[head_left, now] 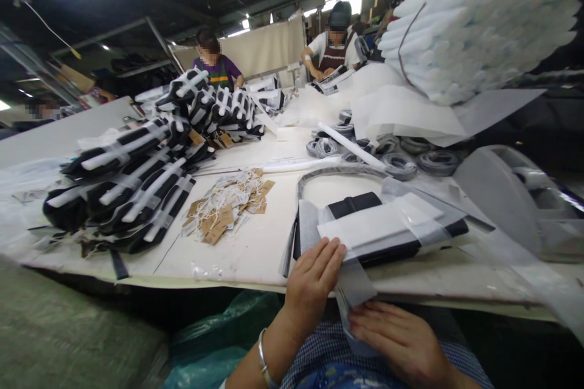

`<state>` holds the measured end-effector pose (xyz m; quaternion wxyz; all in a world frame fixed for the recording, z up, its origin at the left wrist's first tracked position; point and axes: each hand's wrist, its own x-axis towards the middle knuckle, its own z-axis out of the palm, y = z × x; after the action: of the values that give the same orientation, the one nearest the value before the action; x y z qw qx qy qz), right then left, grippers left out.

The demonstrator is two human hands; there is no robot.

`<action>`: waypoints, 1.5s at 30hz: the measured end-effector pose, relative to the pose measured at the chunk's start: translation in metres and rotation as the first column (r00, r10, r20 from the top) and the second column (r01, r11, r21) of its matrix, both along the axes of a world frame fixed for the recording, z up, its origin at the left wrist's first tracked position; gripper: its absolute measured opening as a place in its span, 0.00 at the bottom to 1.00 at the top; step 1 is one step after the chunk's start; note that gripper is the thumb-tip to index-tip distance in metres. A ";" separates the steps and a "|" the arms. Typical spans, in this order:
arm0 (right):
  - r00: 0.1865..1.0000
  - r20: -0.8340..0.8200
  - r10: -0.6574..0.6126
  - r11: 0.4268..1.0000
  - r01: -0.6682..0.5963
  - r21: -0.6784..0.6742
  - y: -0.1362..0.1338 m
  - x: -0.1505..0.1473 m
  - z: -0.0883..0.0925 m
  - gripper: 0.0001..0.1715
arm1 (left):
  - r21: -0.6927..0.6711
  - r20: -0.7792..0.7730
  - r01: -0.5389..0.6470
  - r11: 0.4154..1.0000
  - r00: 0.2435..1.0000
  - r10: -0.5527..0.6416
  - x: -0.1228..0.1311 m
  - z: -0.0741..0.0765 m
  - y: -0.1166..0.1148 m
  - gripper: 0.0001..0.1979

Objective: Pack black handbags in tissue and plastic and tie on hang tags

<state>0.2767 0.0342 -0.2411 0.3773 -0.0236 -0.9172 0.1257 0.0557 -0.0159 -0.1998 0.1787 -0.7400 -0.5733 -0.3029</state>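
At the table's front edge lies a black bag-like item (392, 253), partly wrapped in a white paper strip (378, 223) and translucent sheeting. Its exact kind is partly hidden by the wrapping. My left hand (314, 273) rests with fingers stretched flat against the left end of the white strip. Below it, a translucent strip (358, 282) hangs over the edge toward my lap. My right hand (396, 337) has its fingers laid along that strip's lower part and holds it; the thumb is hidden. A grey strap (342, 169) curves behind the black item.
Left of my hands lie brown and white string tags (228, 206) and a pile of wrapped black items (132, 176). Coiled grey straps (399, 165), white tubes (351, 146) and a grey tape dispenser (506, 200) are to the right. Bundled white rolls (474, 30) stand behind. Two people work across the table.
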 end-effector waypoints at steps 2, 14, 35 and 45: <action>1.000 0.012 0.003 1.000 -0.003 0.000 -0.002 0.000 -0.007 0.19 | -0.012 0.000 0.001 1.000 1.000 -0.001 -0.001 0.000 0.000 0.20; 0.998 0.060 -0.037 0.999 0.037 0.011 0.065 -0.010 0.103 0.11 | 0.058 0.061 -0.007 0.998 0.998 0.003 -0.001 -0.009 0.001 0.18; 0.741 0.664 0.097 0.978 0.053 -0.203 0.177 -0.126 0.096 0.21 | 0.132 0.042 -0.031 0.991 0.999 0.025 -0.001 -0.013 0.004 0.18; 0.949 0.316 0.004 0.997 -0.027 0.067 0.104 -0.015 0.097 0.29 | 0.045 0.094 0.001 0.999 0.996 -0.005 -0.003 -0.006 0.001 0.18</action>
<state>0.2615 0.1384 -0.1444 0.2255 -0.0229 -0.9698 0.0907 0.0523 -0.0145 -0.2057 0.1676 -0.7218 -0.5729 -0.3503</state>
